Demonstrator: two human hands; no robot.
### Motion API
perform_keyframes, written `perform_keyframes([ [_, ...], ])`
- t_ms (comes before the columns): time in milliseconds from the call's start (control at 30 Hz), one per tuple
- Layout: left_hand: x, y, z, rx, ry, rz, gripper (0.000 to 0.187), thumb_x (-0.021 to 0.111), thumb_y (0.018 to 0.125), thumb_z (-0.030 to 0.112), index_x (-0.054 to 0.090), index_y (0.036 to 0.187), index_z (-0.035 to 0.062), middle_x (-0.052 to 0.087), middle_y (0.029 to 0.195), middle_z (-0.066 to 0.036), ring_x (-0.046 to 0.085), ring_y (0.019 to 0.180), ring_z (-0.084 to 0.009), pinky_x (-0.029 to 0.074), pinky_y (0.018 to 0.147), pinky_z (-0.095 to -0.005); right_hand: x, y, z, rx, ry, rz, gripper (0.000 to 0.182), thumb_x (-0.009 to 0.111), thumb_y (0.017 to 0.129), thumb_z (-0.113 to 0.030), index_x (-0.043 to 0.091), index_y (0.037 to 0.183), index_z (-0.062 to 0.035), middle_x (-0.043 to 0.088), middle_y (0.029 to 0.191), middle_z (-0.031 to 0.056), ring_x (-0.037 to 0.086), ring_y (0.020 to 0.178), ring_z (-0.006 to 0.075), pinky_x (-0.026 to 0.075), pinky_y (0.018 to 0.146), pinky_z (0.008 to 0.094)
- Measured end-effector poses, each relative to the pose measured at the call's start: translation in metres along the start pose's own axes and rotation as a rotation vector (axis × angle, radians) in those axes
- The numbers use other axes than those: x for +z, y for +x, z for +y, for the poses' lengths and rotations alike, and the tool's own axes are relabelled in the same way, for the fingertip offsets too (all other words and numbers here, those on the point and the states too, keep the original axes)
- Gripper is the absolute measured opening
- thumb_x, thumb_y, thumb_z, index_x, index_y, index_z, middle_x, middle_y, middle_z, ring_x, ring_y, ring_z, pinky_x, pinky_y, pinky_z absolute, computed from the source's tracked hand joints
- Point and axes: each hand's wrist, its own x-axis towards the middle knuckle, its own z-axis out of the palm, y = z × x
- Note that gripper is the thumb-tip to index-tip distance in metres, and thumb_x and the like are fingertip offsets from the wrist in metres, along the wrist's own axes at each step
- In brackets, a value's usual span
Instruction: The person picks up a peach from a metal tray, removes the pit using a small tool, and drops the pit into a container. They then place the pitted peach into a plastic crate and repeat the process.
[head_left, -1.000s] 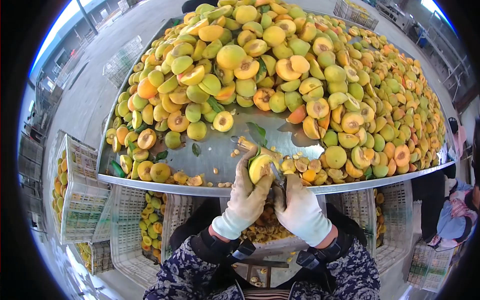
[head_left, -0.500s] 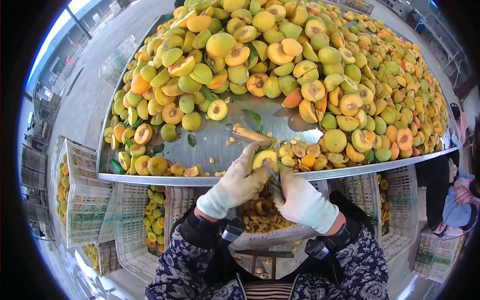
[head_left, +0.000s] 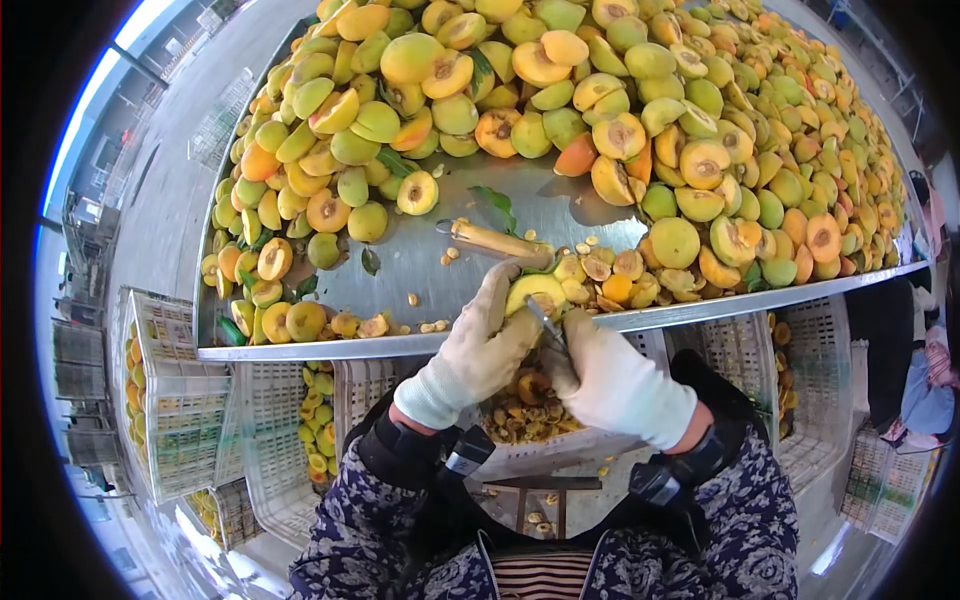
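My left hand [head_left: 475,345], in a pale glove, holds a halved yellow-green fruit [head_left: 537,292], its cut face turned up, over the tray's near edge. Gloved too, my right hand [head_left: 622,375] grips a small metal knife [head_left: 545,322], whose tip touches the fruit's cut face. Just beyond the fruit, a wooden-handled tool [head_left: 495,240] lies on the metal tray [head_left: 400,275]. Loose pits and fruit scraps [head_left: 610,278] lie to the right of the held fruit.
A large heap of halved fruit [head_left: 700,130] covers the tray's far and right parts. Below its rim stand plastic crates [head_left: 185,420], some with fruit, and a container of scraps [head_left: 525,410] under my hands. At the right edge another person's clothed legs [head_left: 925,395] show.
The view has shifted a little, so the tray tilts more. More of the pale pit area shows on the held fruit, and the knife has moved slightly on it.
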Motion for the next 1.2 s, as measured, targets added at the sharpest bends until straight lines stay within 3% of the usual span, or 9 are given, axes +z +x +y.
perform_keyframes([
  [100,0.007,-0.006,0.009,0.094,0.056,0.068,0.045,0.051,0.092,0.003,0.04,0.135,-0.0046,0.051,0.126,-0.019,0.052,0.112,-0.0209,0.044,0.096,-0.0342,-0.008,0.002,0.006,-0.231,0.15,0.012,0.022,0.054,0.091,-0.015,0.047,0.1,0.0041,0.057,0.072,0.0233,0.055,0.06,0.0374,0.049,0.062,0.0436],
  [267,0.014,-0.002,0.006,0.335,0.054,0.147,0.049,0.051,0.092,0.005,0.037,0.137,-0.0079,0.05,0.13,-0.019,0.052,0.114,-0.0202,0.042,0.098,-0.0318,-0.042,-0.003,-0.028,0.466,0.811,-0.42,0.027,0.048,0.099,-0.027,0.046,0.104,-0.0009,0.051,0.069,0.0024,0.048,0.056,0.0086,0.042,0.045,0.0261],
  [500,0.021,-0.004,0.001,0.33,-0.262,0.12,0.048,0.051,0.095,0.007,0.036,0.139,-0.0053,0.053,0.125,-0.015,0.052,0.11,-0.0155,0.043,0.097,-0.0295,-0.028,-0.009,-0.006,0.393,0.659,-0.37,0.04,0.05,0.099,-0.041,0.048,0.102,-0.0012,0.053,0.068,0.004,0.053,0.057,0.0113,0.043,0.046,0.0284],
  [567,0.022,-0.011,0.009,0.231,-0.13,0.132,0.047,0.051,0.096,0.009,0.037,0.139,-0.0031,0.055,0.12,-0.012,0.052,0.106,-0.0133,0.043,0.095,-0.0276,0.003,-0.014,0.03,-0.243,0.019,0.144,0.048,0.05,0.097,-0.049,0.05,0.102,-0.0014,0.054,0.069,0.0051,0.055,0.057,0.0115,0.043,0.045,0.0284],
  [633,0.026,-0.016,0.018,0.145,-0.158,0.135,0.045,0.051,0.097,0.011,0.039,0.138,-0.0016,0.056,0.117,-0.01,0.051,0.102,-0.0112,0.044,0.091,-0.0255,-0.002,-0.023,0.008,-0.164,0.306,0.135,0.057,0.048,0.095,-0.057,0.051,0.104,-0.0001,0.054,0.071,0.0052,0.057,0.057,0.0134,0.046,0.048,0.03],
  [700,0.028,-0.015,0.023,0.109,-0.36,0.127,0.042,0.05,0.098,0.011,0.04,0.137,-0.0011,0.057,0.116,-0.01,0.052,0.102,-0.0112,0.045,0.089,-0.0257,-0.023,-0.024,-0.014,0.366,0.816,-0.317,0.062,0.044,0.096,-0.059,0.05,0.107,0.0019,0.055,0.073,0.0053,0.058,0.063,0.0155,0.048,0.057,0.0304],
  [900,0.039,-0.014,0.015,0.416,-0.096,0.332,0.044,0.051,0.098,0.019,0.043,0.135,-0.0016,0.058,0.115,-0.011,0.054,0.103,-0.0145,0.045,0.092,-0.0276,0.01,-0.025,-0.008,-0.142,0.419,0.211,0.055,0.053,0.093,-0.056,0.05,0.104,-0.0017,0.053,0.071,0.0025,0.047,0.05,0.0088,0.039,0.039,0.024],
  [1000,0.036,-0.024,0.017,0.388,-0.235,0.257,0.042,0.051,0.097,0.019,0.045,0.134,-0.0012,0.057,0.116,-0.011,0.053,0.104,-0.0138,0.044,0.094,-0.0283,-0.006,-0.04,-0.041,0.413,1.235,-0.204,0.051,0.056,0.092,-0.055,0.051,0.102,-0.0055,0.047,0.061,-0.0002,0.042,0.043,0.0085,0.034,0.038,0.0228],
  [1200,0.034,-0.053,0.024,0.423,-0.392,0.285,0.046,0.054,0.096,0.021,0.046,0.135,-0.0007,0.056,0.124,-0.011,0.051,0.112,-0.0151,0.041,0.098,-0.0281,0.042,-0.046,-0.059,0.124,0.836,0.146,0.047,0.057,0.091,-0.056,0.052,0.1,-0.0096,0.047,0.062,-0.0023,0.041,0.042,0.0071,0.032,0.037,0.0214],
])
